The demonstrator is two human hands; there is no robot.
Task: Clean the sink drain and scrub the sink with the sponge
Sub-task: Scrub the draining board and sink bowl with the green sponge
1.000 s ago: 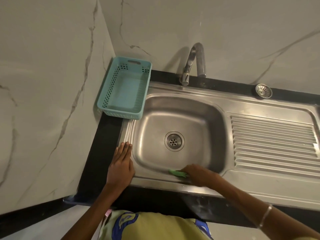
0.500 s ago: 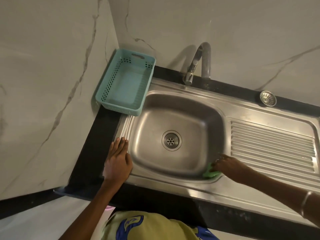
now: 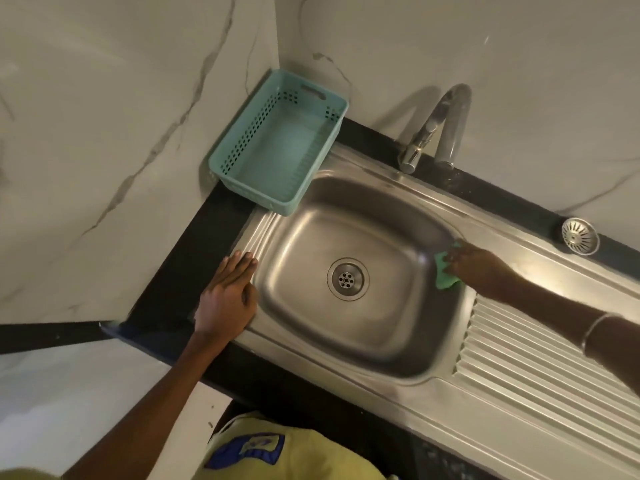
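Observation:
A steel sink (image 3: 349, 344) has a round drain (image 3: 347, 278) in the middle of its basin. My right hand (image 3: 479, 268) grips a green sponge (image 3: 445, 273) and holds it against the basin's right wall, near the far right corner. My left hand (image 3: 228, 299) lies flat with straight fingers on the sink's left rim and the black counter. The drain strainer (image 3: 580, 236) lies out of the drain on the sink's back ledge at the right.
A teal plastic basket (image 3: 277, 147) stands in the back left corner, its front end over the sink rim. The tap (image 3: 438, 128) arches over the back edge. A ribbed drainboard (image 3: 540, 362) lies right of the basin. Marble walls close the left and back.
My right hand has slid the sponge from the near wall of the basin, round the near right corner, up the right wall. My left hand has stayed on the left rim.

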